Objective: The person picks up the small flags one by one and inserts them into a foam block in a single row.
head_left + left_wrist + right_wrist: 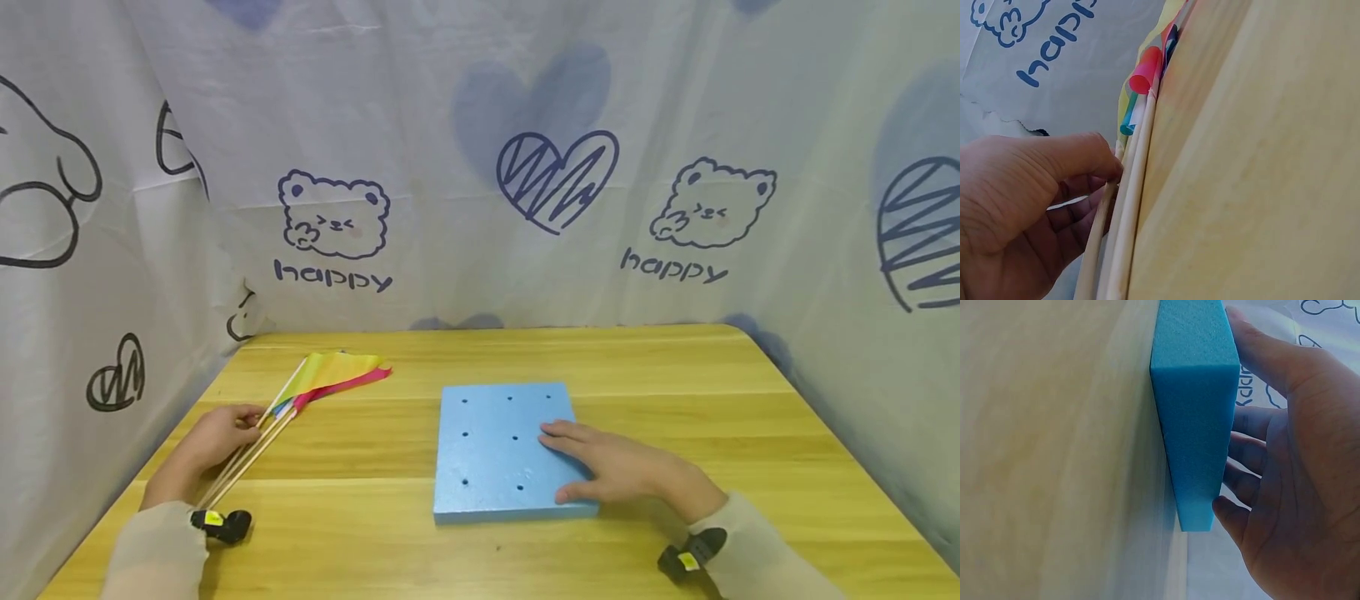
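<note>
On the left side of the table lies a bundle of small flags (330,372), with yellow-green and red-pink cloth on thin wooden sticks (252,458). My left hand (213,439) pinches the outermost stick between thumb and fingers, as the left wrist view shows on that stick (1096,240). The other sticks lie close beside it. A flat light-blue foam block (487,458) with several small holes in its top sits at the middle of the table. My right hand (622,462) rests on its right side with the fingers fairly straight. In the right wrist view the block's side (1194,425) faces the palm.
A wood-grain table (352,533) carries everything. White curtains (442,208) with printed hearts, bears and lettering stand around its back and sides. Small black devices sit on both wrists, one strapped at the left wrist (237,527).
</note>
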Demonstrator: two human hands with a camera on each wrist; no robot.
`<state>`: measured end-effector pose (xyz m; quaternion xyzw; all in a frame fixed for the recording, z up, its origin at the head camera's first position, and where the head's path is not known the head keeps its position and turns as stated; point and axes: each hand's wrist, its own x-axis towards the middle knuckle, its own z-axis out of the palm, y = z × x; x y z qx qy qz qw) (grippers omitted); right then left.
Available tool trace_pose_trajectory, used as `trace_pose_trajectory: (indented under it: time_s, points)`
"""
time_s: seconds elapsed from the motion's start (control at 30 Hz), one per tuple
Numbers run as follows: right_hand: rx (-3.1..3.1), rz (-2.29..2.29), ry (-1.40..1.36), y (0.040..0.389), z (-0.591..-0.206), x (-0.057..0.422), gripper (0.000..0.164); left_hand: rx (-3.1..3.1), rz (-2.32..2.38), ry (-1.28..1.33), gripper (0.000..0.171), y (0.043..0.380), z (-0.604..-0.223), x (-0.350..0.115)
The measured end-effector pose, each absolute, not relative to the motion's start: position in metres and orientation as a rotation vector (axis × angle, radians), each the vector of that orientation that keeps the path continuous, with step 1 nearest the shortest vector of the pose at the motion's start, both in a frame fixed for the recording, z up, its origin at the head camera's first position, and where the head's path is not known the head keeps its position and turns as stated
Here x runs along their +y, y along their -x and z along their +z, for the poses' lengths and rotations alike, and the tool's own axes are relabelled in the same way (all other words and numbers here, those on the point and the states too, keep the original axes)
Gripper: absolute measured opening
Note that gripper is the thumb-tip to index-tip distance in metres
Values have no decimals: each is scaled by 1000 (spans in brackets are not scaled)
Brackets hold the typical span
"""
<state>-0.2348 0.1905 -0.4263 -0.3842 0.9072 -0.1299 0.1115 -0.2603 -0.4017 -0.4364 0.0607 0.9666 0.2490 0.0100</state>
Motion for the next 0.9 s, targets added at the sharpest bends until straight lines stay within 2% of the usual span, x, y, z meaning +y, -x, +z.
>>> trace_pose_trajectory:
  time_s: [0.5,0.9]
  points:
    - [2655,-391,1147,236,-427,190,85,2996,799,-187,45,257,-426,-401]
    - [2665,-397,1138,235,-426,192,86,3045,786,-223,42,257,-412,-391]
